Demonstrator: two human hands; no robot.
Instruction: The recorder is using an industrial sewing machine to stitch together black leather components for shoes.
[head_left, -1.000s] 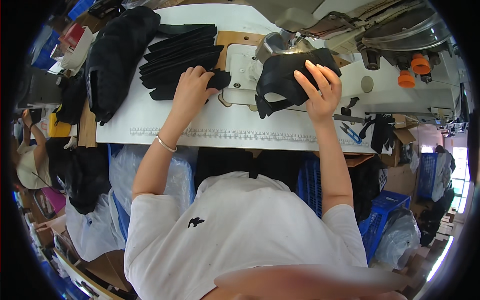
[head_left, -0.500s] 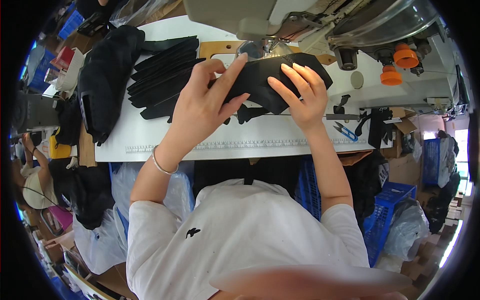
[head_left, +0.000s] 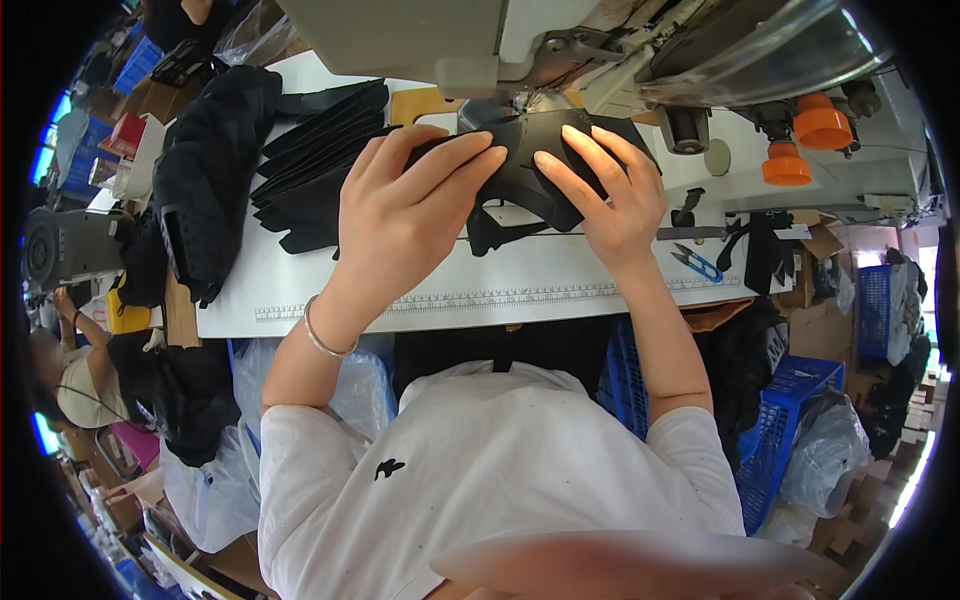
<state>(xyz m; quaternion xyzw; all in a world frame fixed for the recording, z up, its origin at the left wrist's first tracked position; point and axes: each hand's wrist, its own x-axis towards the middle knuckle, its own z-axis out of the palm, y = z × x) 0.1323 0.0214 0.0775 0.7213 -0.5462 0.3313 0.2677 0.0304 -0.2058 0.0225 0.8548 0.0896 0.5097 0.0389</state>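
The left hand [head_left: 405, 215] and the right hand [head_left: 605, 195] lie flat, fingers spread, pressing a black fabric piece [head_left: 520, 175] on the white table [head_left: 560, 285].

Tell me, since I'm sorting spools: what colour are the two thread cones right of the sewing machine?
Orange: both thread cones, seen best in the head view.

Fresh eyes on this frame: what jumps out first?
Both hands pressing a black fabric piece flat on the white table at top centre, the left hand and the right hand side by side under the sewing machine. Next, the fanned stack of black cut pieces to the left of the hands, and two bright orange spools at upper right.
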